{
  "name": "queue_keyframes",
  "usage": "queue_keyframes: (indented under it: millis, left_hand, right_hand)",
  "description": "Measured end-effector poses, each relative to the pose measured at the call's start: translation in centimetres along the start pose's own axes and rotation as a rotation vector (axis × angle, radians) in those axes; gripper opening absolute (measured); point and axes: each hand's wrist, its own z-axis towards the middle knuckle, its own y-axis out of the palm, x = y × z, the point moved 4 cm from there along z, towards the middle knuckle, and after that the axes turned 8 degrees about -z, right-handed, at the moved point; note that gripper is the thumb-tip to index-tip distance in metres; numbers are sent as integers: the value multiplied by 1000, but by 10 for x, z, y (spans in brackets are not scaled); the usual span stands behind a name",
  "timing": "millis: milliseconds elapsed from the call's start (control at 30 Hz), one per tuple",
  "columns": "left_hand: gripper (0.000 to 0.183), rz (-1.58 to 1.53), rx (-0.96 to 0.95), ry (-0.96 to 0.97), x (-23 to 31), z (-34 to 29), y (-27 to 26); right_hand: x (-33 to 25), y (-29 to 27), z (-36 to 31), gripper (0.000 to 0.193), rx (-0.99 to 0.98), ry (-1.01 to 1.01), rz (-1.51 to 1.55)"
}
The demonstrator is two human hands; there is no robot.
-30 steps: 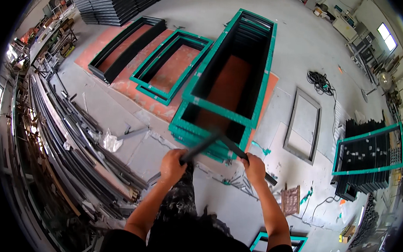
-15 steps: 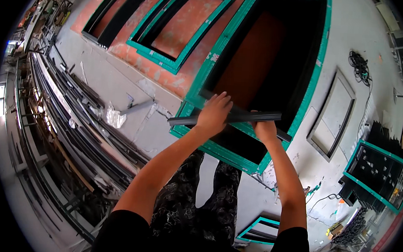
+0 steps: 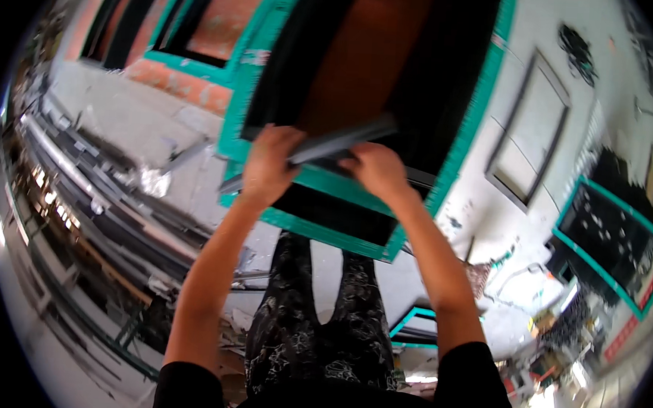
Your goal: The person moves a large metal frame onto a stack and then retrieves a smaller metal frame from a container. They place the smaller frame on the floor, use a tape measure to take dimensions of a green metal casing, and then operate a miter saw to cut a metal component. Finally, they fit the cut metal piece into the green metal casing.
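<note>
My left hand [image 3: 267, 164] is closed round a long dark grey profile strip [image 3: 341, 140], tilted with its far right end raised. The strip lies across the near part of a large green-edged black frame [image 3: 470, 123]. My right hand [image 3: 377, 171] is just below and right of the strip, over the frame's crossbar; blur hides whether its bent fingers touch anything. A second dark strip [image 3: 420, 177] shows beyond my right hand, near the frame's right side.
Smaller green-edged frames [image 3: 188, 62] lie on a reddish board at upper left. Long profiles [image 3: 89, 174] are piled at left. A grey frame [image 3: 495, 166], a black cable coil [image 3: 577, 53] and a green-edged panel [image 3: 564, 237] are at right.
The view has shifted, and the large frame now appears farther left. The strip has swung from nearly level to tilted up at its right end. My right hand no longer visibly grips it.
</note>
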Motion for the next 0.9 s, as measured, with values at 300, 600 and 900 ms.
queue_keyframes:
  millis: [300,600,900]
  left_hand:
    - [44,68,45,11,11,6,1]
    - [52,152,85,22,11,-1,8]
    - [61,209,111,24,10,-3,9]
  right_hand:
    - [6,17,5,27,103,-14,-31]
    - [-1,25,0,23,58,-9,-53]
    - [-4,17,2,18,280,-70,-19]
